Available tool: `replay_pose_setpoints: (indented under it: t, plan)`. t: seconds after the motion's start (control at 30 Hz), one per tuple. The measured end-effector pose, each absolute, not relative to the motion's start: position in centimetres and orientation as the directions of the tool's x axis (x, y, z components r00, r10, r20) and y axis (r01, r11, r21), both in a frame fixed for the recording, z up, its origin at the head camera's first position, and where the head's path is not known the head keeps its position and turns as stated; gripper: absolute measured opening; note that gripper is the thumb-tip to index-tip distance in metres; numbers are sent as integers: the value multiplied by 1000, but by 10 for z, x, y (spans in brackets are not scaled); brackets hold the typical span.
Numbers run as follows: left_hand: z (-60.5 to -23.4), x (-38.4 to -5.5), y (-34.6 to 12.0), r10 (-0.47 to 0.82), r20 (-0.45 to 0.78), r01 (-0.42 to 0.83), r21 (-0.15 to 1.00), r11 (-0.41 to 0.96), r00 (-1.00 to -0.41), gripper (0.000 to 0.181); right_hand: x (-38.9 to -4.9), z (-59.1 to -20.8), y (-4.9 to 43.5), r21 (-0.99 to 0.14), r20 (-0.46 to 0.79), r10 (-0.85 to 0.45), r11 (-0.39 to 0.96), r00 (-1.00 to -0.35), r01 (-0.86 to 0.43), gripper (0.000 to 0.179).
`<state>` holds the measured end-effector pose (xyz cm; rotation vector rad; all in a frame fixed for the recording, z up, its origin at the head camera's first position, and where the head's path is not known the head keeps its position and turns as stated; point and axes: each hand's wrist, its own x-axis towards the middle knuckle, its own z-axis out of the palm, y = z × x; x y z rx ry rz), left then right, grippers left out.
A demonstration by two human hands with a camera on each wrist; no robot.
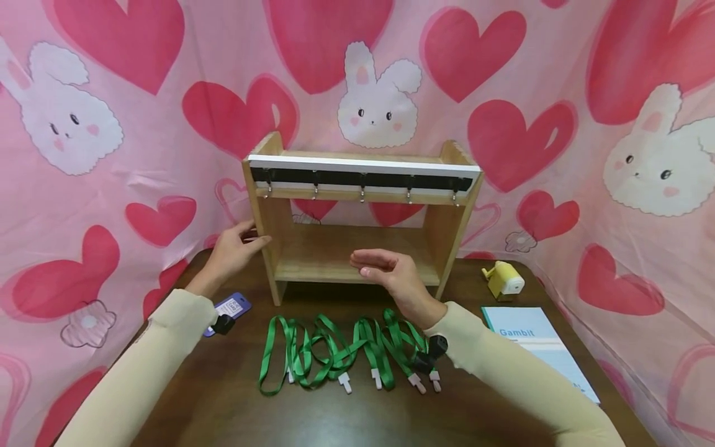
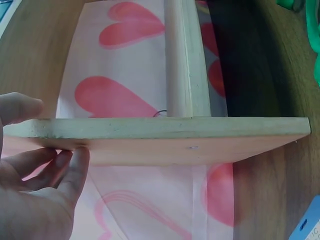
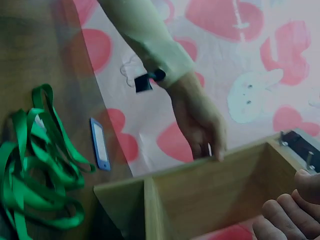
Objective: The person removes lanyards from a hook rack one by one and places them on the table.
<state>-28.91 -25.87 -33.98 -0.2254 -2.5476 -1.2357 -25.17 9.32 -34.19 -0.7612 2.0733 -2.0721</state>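
A small wooden shelf (image 1: 335,245) stands upright on the table, with a black-and-white rail (image 1: 385,180) bearing several metal hooks across its upper front. My left hand (image 1: 231,251) holds the shelf's left side panel (image 2: 190,127); in the left wrist view its fingers touch the outer face and the thumb lies on the opposite side of the edge. My right hand (image 1: 393,276) hovers before the lower board, fingers loosely bent and nothing held. Several green lanyards (image 1: 380,357) with pale clips lie loosely overlapped on the table in front of the shelf.
A blue card holder (image 1: 241,302) lies under the left forearm. To the right are a yellow pencil sharpener (image 1: 504,280) and a white-and-blue Gambit notebook (image 1: 536,341). Pink cloth with hearts and rabbits (image 1: 377,112) hangs around the dark wooden table (image 1: 223,397).
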Motion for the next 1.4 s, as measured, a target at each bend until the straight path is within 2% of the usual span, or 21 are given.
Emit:
replay_pose_setpoints:
  t: [0.5, 0.7, 0.93, 1.13, 1.3, 1.4]
  plan:
    - [-337, -274, -267, 37, 341, 280, 700, 657, -939, 64, -260, -329, 166, -941, 336, -254, -46, -907, -335, 47]
    - [-335, -266, -271, 42, 309, 253, 685, 683, -950, 67, -263, -328, 198, -904, 420, -204, -4, -884, -428, 39]
    - [-329, -261, -279, 58, 326, 250, 589, 768, -944, 68, -265, -321, 227, -844, 461, -130, 241, -878, -479, 43]
    - [-327, -256, -285, 95, 376, 280, 477, 833, -922, 68, -268, -317, 246, -821, 466, -73, 336, -882, -462, 46]
    - [-333, -255, -294, 141, 419, 312, 375, 873, -897, 70, -271, -313, 264, -752, 518, -88, 427, -851, -502, 49]
    - [-339, -255, -300, 160, 439, 319, 319, 892, -884, 72, -273, -310, 276, -689, 515, -99, 543, -851, -481, 53]
